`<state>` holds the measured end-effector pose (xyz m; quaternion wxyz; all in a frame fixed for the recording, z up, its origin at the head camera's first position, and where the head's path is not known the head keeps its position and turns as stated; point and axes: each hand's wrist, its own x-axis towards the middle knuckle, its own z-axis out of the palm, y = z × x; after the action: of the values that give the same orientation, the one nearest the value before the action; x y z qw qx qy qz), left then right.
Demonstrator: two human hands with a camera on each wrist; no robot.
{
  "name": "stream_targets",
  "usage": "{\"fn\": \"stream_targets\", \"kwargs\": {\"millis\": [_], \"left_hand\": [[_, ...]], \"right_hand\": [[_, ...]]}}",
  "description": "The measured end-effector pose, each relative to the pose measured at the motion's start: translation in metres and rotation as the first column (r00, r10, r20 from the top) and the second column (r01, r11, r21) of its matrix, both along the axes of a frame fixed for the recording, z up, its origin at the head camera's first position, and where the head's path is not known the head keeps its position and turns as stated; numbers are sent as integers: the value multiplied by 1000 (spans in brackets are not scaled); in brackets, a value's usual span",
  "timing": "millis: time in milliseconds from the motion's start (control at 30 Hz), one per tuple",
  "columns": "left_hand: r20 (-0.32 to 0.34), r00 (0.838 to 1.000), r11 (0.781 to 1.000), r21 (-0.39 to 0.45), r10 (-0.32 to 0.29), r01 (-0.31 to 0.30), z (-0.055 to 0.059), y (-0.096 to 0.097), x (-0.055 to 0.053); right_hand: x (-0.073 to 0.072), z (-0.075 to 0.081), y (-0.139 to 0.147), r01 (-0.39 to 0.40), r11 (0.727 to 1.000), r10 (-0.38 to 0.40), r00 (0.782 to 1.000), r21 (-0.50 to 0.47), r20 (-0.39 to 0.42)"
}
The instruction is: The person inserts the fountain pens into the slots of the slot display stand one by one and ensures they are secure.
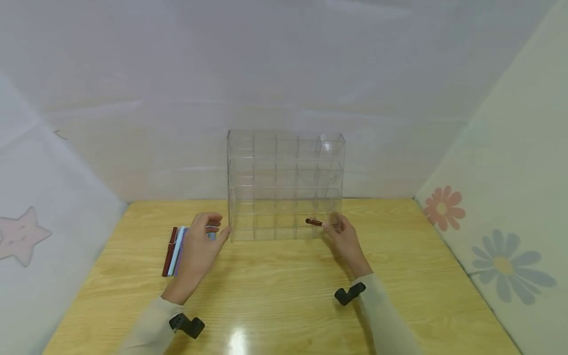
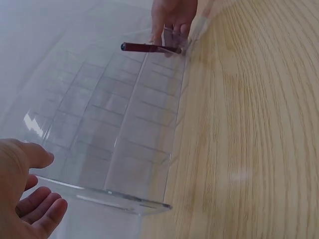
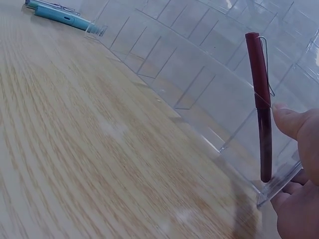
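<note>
A clear acrylic rack (image 1: 285, 207) with rows of compartments stands upright at the back of the table. A dark red pen (image 3: 258, 74) with a metal clip leans in the bottom compartment at its right end, its lower part seen through the clear front. My right hand (image 1: 346, 241) grips the rack's right side panel, thumb in front beside the pen and fingers outside. At the rack's left edge my left hand (image 1: 199, 251) is held with thumb and fingers apart; in the left wrist view, the side panel's edge runs between them.
Several pens lie side by side left of the rack: a dark red pen (image 1: 169, 251), a light blue pen (image 1: 176, 251) and others partly behind my left hand. A turquoise pen (image 3: 62, 19) shows in the right wrist view. White cloth walls (image 1: 284, 74) surround the wooden table (image 1: 284, 296).
</note>
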<state>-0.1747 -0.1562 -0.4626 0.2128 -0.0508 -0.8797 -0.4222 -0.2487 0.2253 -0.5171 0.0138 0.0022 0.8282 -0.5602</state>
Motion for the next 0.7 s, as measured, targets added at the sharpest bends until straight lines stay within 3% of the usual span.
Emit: {"fn": "stream_targets", "kwargs": {"millis": [500,700], "left_hand": [[58,989,991,-19,134,-133,-11,-61,9],[76,980,982,-34,186,-184,-17,-82,8]], "right_hand": [[-1,1,-1,-4,1000,4,1000,-29,6],[-2,1,1,-4,1000,4,1000,-8,7]]}}
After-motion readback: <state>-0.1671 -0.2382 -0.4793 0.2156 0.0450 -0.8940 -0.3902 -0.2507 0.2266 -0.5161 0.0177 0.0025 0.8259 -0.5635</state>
